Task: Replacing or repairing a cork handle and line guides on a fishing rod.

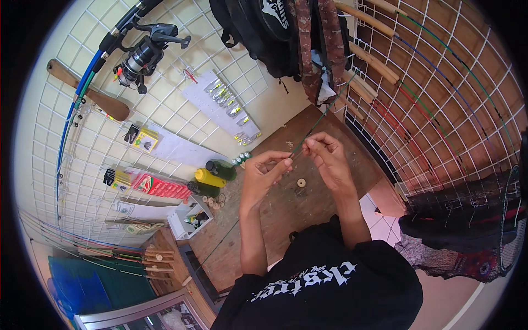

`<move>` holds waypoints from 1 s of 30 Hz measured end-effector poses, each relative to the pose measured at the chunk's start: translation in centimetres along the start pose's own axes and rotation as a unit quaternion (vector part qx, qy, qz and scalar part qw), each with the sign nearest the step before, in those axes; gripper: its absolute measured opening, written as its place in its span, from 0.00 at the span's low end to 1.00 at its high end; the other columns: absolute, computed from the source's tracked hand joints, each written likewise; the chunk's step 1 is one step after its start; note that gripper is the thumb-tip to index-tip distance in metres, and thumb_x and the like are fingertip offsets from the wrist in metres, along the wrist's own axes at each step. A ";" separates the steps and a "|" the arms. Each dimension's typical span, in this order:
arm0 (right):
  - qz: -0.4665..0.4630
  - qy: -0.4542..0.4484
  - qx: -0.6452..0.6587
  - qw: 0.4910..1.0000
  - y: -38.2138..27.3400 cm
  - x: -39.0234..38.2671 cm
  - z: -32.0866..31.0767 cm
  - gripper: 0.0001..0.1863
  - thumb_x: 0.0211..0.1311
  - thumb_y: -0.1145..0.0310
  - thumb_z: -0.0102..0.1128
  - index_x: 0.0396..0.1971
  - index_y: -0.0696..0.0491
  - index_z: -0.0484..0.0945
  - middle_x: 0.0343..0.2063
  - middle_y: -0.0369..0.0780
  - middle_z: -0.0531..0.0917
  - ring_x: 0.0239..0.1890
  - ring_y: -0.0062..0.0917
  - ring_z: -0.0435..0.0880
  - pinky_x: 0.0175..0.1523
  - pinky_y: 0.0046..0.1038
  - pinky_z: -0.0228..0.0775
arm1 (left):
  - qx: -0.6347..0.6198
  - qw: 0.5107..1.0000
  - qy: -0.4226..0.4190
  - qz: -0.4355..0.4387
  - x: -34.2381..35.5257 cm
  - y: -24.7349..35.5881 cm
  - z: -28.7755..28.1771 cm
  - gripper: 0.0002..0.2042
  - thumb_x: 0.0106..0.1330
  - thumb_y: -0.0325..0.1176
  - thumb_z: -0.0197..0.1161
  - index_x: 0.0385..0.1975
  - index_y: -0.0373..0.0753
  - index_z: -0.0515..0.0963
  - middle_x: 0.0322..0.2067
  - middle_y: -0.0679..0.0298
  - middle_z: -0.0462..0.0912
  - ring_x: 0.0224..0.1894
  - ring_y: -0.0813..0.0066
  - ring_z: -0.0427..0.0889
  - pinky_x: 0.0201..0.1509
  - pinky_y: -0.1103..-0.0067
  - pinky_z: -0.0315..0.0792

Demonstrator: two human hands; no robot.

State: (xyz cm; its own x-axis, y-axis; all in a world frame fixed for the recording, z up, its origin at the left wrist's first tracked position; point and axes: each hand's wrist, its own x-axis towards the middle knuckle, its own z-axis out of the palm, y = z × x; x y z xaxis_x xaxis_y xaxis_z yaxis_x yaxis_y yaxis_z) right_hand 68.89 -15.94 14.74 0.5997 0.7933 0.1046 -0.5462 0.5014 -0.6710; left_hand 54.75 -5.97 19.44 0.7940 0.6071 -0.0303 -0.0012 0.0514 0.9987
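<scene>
A thin green fishing rod [323, 114] slants across the wooden table, its line running from the lower left up toward the hanging bags. My left hand [263, 175] is closed in a pinch around the rod, thumb against the forefinger. Close beside it, my right hand [328, 163] has thumb and forefinger pressed together right at the rod. Whatever sits between those right fingertips is too small to make out. On the tabletop below my hands lies a small round ring [301, 182] with a dark hole.
Bottles, one of them a yellow bottle [210, 178], stand along the table's left edge near a white box [190, 219]. A spinning reel [144, 59] and lure cards hang on the wire grid. Bags [258, 33] hang ahead; rods with cork-coloured handles [375, 61] line the right rack.
</scene>
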 end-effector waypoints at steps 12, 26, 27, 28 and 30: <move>0.009 -0.004 0.007 1.000 0.1 0.2 0.0 0.05 0.59 0.74 0.59 0.33 0.59 0.77 0.30 0.37 0.80 0.33 0.17 0.77 0.41 0.19 0.68 | -0.003 1.000 0.004 0.006 -0.1 0.4 0.0 0.09 0.59 0.29 0.64 0.37 0.32 0.79 0.22 0.64 0.81 0.16 0.90 0.66 0.18 0.90 0.56; 0.009 -0.002 0.011 1.000 0.1 0.2 0.1 0.06 0.59 0.75 0.60 0.34 0.60 0.78 0.29 0.38 0.81 0.31 0.16 0.76 0.39 0.17 0.67 | 0.006 1.000 0.007 0.010 -0.1 0.5 0.0 0.09 0.59 0.29 0.64 0.37 0.32 0.79 0.22 0.64 0.81 0.16 0.90 0.65 0.18 0.90 0.56; 0.009 -0.002 0.007 1.000 0.0 0.2 0.1 0.06 0.59 0.75 0.60 0.34 0.60 0.78 0.29 0.38 0.81 0.31 0.16 0.76 0.39 0.17 0.67 | 0.005 1.000 0.007 0.011 -0.1 0.4 0.0 0.09 0.59 0.29 0.64 0.37 0.32 0.79 0.22 0.64 0.81 0.16 0.90 0.65 0.18 0.90 0.56; 0.009 -0.002 0.004 1.000 0.0 0.2 0.1 0.06 0.59 0.75 0.60 0.34 0.60 0.78 0.29 0.38 0.81 0.31 0.16 0.76 0.39 0.17 0.67 | 0.005 1.000 0.007 0.012 -0.1 0.5 0.0 0.09 0.59 0.29 0.64 0.37 0.32 0.79 0.22 0.64 0.81 0.16 0.90 0.65 0.18 0.90 0.56; 0.008 -0.003 0.007 1.000 0.0 0.3 0.1 0.06 0.59 0.75 0.60 0.34 0.59 0.78 0.29 0.37 0.81 0.31 0.16 0.76 0.39 0.17 0.67 | 0.014 1.000 0.009 0.011 0.0 0.5 0.1 0.09 0.59 0.29 0.64 0.37 0.32 0.79 0.22 0.64 0.81 0.16 0.90 0.65 0.18 0.90 0.56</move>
State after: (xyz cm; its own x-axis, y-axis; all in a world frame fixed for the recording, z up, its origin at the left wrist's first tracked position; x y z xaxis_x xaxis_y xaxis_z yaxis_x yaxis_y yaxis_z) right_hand 69.02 -15.69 14.81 0.5877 0.8032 0.0974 -0.5642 0.4931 -0.6622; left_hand 54.75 -6.01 19.95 0.7826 0.6224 -0.0079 -0.0024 0.0157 0.9999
